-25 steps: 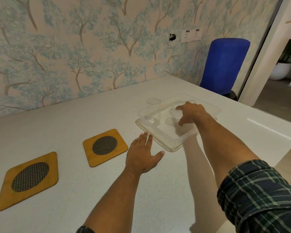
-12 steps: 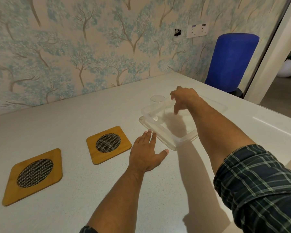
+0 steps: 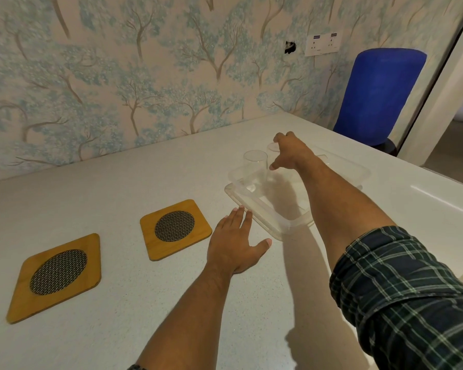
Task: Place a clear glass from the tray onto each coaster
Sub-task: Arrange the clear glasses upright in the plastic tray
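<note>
Two clear glasses are in play: one [image 3: 255,166] stands in the tray [image 3: 340,166], the other [image 3: 273,147] is clasped from above in the right hand's [image 3: 292,153] grip. Both coasters, the nearer [image 3: 174,228] and the farther [image 3: 55,276], are bare on the desk [image 3: 118,182], so both placements remain. Left hand [image 3: 235,247] rests flat, fingers spread.

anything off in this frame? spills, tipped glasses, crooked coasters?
Nothing stands out. Both coasters lie flat and bare on the table. One glass stands upright in the tray; the right hand is at a second glass, mostly hidden. The left hand rests flat. No spill visible.
</note>
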The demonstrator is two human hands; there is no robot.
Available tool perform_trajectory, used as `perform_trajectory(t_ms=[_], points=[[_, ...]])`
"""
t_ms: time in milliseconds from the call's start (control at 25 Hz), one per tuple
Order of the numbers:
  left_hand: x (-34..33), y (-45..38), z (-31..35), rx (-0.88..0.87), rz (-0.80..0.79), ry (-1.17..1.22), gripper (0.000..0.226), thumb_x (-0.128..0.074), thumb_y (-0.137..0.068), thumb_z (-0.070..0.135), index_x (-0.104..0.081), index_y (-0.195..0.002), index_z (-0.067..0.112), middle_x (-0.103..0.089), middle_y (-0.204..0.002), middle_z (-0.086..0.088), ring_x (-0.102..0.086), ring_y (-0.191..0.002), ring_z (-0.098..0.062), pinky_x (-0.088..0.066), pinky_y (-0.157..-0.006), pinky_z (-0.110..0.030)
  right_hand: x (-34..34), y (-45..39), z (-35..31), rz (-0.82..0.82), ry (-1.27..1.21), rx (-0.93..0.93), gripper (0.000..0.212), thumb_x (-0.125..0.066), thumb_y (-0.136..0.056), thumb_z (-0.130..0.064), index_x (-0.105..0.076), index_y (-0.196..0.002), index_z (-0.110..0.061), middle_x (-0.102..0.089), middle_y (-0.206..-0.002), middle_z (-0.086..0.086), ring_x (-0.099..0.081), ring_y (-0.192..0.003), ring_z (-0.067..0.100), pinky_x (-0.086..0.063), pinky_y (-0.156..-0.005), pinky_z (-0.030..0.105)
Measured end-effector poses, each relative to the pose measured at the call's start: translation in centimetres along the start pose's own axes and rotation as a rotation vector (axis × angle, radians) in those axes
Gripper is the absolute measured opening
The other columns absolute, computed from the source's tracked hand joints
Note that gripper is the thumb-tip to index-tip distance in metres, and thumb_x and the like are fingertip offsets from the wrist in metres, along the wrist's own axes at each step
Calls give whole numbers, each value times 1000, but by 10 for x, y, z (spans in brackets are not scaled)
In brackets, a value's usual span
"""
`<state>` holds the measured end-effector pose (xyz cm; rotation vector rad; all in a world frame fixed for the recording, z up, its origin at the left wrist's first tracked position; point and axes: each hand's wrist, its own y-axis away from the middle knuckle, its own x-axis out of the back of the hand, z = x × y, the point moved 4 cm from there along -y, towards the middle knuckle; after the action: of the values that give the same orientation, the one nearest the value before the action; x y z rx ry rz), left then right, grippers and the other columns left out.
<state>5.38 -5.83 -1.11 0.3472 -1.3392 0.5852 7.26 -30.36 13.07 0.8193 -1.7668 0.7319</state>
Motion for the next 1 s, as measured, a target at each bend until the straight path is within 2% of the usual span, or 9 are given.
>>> perform_trajectory(t_ms=[160, 280, 360, 520, 640, 880, 1000], points=[[-1, 0, -1, -3, 0, 4, 98, -24, -91, 80, -7, -165, 18, -2, -174, -4, -1, -160, -20, -2, -127, -39, -4, -9, 2, -12, -37, 2, 91, -89, -74, -29, -39, -148, -12, -40, -143, 14, -50, -126, 36, -48, -100, 45], [-1, -1, -1, -6, -10, 5, 101, -19, -87, 82, -6, -165, 19, -2, -174, -4, 0, -160, -19, -3, -128, -39, 5, -12, 12, -80, -11, -5, 105, -94, -67, -20, -32, -152, -11, -42, -146, 16, -49, -130, 38, -47, -103, 48], [-1, -1, -2, -5, -14, 7, 106, -13, -82, 85, -6, -165, 19, -1, -174, -4, 0, -160, -18, -5, -130, -40, 14, -12, 28, -111, 76, -40, 106, -92, -67, -14, -30, -153, -12, -43, -148, 15, -49, -130, 38, -47, -103, 51], [-3, -2, -2, -6, -18, 9, 109, -9, -79, 86, -5, -165, 19, 0, -174, -3, 1, -160, -17, -4, -130, -39, 15, -3, 74, -175, 238, -118, 98, -82, -78, -9, -28, -157, -25, -39, -157, 9, -42, -139, 35, -39, -111, 53], [-2, -1, -2, -9, -14, 12, 109, -9, -79, 86, -5, -165, 19, 0, -174, -3, 0, -160, -17, -3, -129, -39, 1, 6, 96, -229, 283, -138, 89, -77, -84, -10, -29, -157, -29, -38, -158, 8, -39, -142, 33, -34, -114, 51], [0, -1, -1, -4, -25, 15, 110, -8, -78, 86, -4, -165, 19, 1, -174, -3, 0, -160, -17, -4, -130, -39, -3, 12, 95, -68, 498, -46, 69, -75, -87, -20, -44, -149, -22, -47, -142, 11, -46, -129, 31, -42, -104, 45], [-1, 0, -1, -2, -30, 17, 110, -8, -78, 87, -4, -165, 19, 1, -174, -3, 0, -160, -17, -4, -130, -39, -5, 17, 97, -82, 496, -57, 64, -74, -87, -18, -46, -145, -20, -54, -134, 10, -52, -120, 30, -44, -101, 44]])
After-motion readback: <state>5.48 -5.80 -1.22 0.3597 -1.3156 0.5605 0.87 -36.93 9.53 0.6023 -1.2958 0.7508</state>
